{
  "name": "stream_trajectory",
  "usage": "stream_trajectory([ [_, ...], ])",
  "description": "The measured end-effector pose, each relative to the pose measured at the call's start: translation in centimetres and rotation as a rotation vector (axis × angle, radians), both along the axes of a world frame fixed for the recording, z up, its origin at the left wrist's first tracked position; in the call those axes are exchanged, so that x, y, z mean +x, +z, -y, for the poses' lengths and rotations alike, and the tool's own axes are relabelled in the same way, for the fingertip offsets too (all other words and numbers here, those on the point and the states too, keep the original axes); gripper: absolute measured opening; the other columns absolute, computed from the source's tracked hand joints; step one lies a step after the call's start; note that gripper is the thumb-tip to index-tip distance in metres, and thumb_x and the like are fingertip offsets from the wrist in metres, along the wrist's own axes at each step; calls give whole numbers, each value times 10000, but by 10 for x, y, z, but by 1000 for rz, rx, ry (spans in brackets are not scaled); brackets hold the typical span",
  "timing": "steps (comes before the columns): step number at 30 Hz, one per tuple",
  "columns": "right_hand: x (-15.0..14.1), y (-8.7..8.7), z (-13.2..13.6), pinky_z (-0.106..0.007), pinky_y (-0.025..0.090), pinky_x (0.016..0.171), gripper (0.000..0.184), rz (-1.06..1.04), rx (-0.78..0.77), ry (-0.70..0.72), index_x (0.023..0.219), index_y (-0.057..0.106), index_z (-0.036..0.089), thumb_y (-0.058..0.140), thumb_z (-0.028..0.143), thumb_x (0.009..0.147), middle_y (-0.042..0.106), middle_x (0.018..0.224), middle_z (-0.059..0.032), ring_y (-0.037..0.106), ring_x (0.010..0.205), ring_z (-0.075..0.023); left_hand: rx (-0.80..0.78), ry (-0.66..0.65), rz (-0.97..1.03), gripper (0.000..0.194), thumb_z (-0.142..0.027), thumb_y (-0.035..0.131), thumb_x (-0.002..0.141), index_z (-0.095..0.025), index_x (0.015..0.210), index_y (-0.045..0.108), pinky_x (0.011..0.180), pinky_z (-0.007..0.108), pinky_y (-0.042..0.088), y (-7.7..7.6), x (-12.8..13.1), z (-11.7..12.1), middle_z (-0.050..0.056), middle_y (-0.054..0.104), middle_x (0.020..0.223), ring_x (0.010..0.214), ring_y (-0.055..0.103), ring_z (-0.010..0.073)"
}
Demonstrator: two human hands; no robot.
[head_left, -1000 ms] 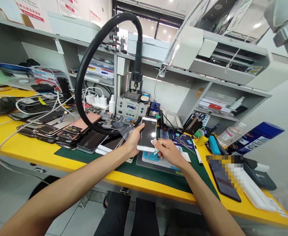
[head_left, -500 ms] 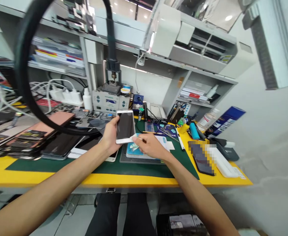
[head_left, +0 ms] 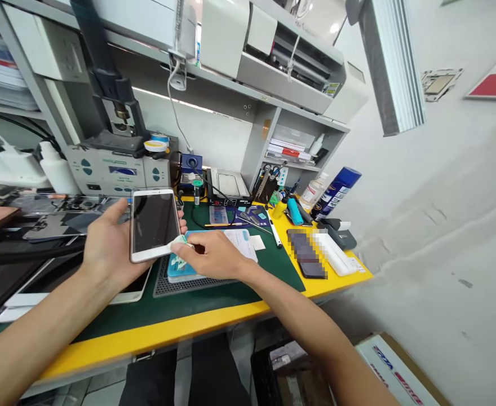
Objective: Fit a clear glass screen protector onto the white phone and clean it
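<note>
A white-framed smartphone [head_left: 154,223] with a dark screen rests in my left hand [head_left: 106,242], screen up and slightly tilted. The fingers curl round its far side and the thumb lies along the near edge. My right hand [head_left: 214,255] pinches a small crumpled white and green wipe [head_left: 180,242] against the phone's lower right corner. Under that hand lies a blue and white flat case [head_left: 243,242] on a dark perforated mat [head_left: 167,286]. Another white-edged phone [head_left: 140,290] lies beneath my left wrist, partly hidden.
A grey soldering or hot-air station [head_left: 116,172] stands behind the phone. To the right are a white pen-like tool [head_left: 273,226], a yellow bottle [head_left: 279,209], a dark phone [head_left: 307,254] and a blue spray can [head_left: 336,192]. A black cable [head_left: 28,256] crosses at left.
The camera has turned right and come closer, so the hands and phone appear larger and further left. The right hand with the wipe stays at the phone's lower right corner.
</note>
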State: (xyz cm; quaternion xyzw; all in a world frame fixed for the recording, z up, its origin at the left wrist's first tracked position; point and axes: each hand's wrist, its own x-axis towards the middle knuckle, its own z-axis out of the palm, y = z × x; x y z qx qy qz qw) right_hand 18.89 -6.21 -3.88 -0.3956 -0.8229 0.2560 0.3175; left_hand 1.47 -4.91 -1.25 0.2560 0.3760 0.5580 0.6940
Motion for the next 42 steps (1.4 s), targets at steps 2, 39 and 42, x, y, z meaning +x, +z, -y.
stream_trajectory([
  [2,0,-2,0,-282,181,548,522,-14,21,-16,613,235,211,476,529,951,241,576,52,244,542,-98,1,2,-14,609,-511,281,986,-91,1243,640,648,404,636,0,0,0,151,770,855,881,732,328],
  [39,3,9,0,-248,484,439,355,-382,-705,349,1188,730,211,709,328,853,664,1303,-176,738,647,-206,32,-97,399,633,-621,358,932,-97,1008,705,609,384,582,-12,-9,-10,164,726,788,680,708,278],
  [42,2,8,1,-244,486,441,363,-394,-732,362,1202,723,219,709,314,853,648,1328,-179,738,654,-204,40,-94,380,637,-647,390,912,-102,1003,706,609,377,582,-12,-8,-8,158,726,783,687,709,278],
])
